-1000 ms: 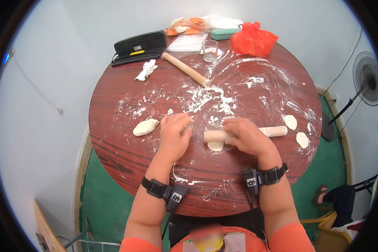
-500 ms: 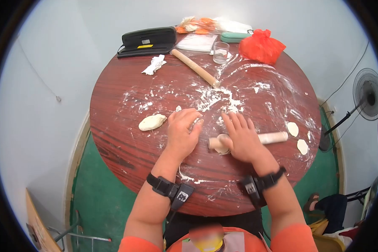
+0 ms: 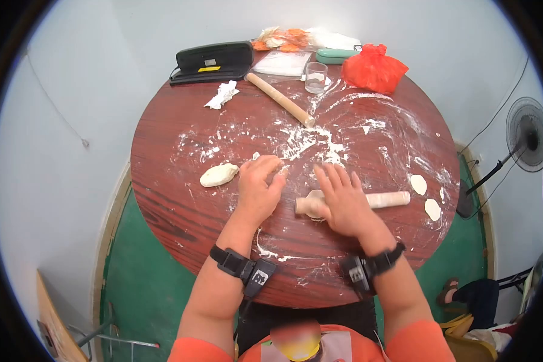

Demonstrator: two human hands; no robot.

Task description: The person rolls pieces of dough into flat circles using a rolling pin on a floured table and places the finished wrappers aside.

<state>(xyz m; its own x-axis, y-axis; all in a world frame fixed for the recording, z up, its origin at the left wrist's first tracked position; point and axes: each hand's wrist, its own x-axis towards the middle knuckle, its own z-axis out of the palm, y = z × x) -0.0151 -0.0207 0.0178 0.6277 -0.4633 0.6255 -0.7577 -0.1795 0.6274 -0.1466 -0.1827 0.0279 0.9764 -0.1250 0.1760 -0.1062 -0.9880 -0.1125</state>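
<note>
A small flattened dough piece [image 3: 313, 205] lies on the round wooden table [image 3: 175, 199], near its front middle, pinned under a short rolling pin [image 3: 385, 200] that runs sideways across it. The right hand [image 3: 342, 202] presses flat on that pin with fingers spread and straight, palm down rather than closed around it. Just left of the dough piece, the left hand [image 3: 256, 190] rests on the floured tabletop with fingers curled loosely inward (whether it pinches anything beneath them cannot be told). Further left of the dough piece sits an oval dough lump [image 3: 218, 175]. Beyond the far end of the short pin, two thin dough rounds [image 3: 417, 184] lie near the table's right edge. Behind the dough piece, scattered flour [image 3: 311, 142] leads up to a long rolling pin [image 3: 279, 99] set diagonally, with a glass [image 3: 315, 78], a red plastic bag [image 3: 373, 68], a crumpled tissue [image 3: 222, 95] and a black case [image 3: 213, 61] along the far rim.
</note>
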